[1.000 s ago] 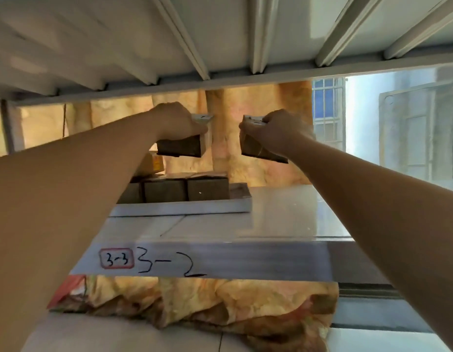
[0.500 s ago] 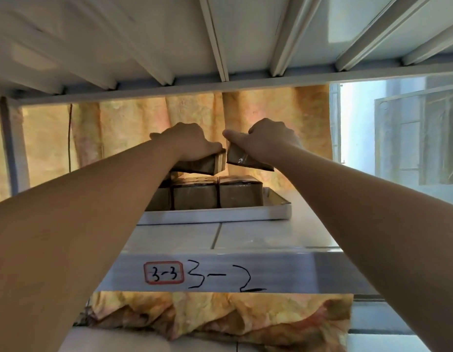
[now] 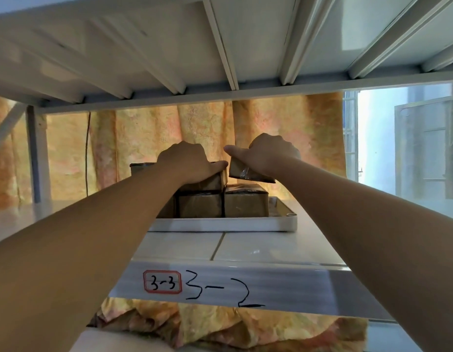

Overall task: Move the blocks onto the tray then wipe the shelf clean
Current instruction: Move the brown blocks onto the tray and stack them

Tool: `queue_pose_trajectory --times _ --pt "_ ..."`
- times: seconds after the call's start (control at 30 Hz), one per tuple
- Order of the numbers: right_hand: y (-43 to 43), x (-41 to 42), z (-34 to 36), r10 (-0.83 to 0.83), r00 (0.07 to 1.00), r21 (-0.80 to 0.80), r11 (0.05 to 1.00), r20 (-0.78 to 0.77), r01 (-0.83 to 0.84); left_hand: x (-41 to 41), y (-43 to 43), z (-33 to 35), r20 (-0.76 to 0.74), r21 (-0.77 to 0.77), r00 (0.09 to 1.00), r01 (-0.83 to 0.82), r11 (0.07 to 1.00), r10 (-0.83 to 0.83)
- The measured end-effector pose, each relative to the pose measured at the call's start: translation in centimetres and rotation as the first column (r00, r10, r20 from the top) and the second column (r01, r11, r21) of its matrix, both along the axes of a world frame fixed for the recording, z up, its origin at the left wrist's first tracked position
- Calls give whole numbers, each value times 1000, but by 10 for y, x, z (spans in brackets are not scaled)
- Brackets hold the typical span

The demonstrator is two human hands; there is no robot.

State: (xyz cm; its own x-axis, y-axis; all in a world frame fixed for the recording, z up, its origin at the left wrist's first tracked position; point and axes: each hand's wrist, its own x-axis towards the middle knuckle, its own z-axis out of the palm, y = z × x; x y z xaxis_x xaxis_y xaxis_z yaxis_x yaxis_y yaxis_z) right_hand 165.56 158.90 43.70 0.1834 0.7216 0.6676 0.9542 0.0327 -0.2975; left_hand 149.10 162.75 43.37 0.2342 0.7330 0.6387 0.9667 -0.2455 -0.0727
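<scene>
Head view: two bare forearms are reaching from the lower corners of the frame toward its centre, under a ribbed white upper shelf. The left hand, knuckles up, is pressing down on a brown block, its fingers wrapped over the top and clamped on it as it sits on the stacked blocks below. The right hand, just right of centre, is gripping a second block from above, holding it tilted and clear of the stack, thumb pointing left. The stack is sitting in a white tray at mid-frame on the pale shelf, whose front edge bears a label reading "3-3" beside handwritten "3-2". An orange curtain is hanging behind.
</scene>
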Motion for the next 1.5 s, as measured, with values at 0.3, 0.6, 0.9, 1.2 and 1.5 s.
queue_pose_trajectory --times 0.3,0.6,0.9,1.2,1.5 --pt "16 2 -12 38 999 -48 998 13 -37 -1 -8 -5 -25 12 1000 -11 1000 11" --pt "14 7 -16 23 993 8 1000 117 -24 -9 -8 -4 -73 -4 993 88 996 -89" --pt "13 6 -13 36 921 -67 998 387 -11 -8 -2 -32 80 297 987 107 949 -136" --pt "6 5 -14 14 924 -44 999 383 3 -21 16 -35 98 309 950 253 917 -296" --pt "4 5 -15 7 918 -46 999 397 12 -22 7 -38 113 257 960 220 941 -256"
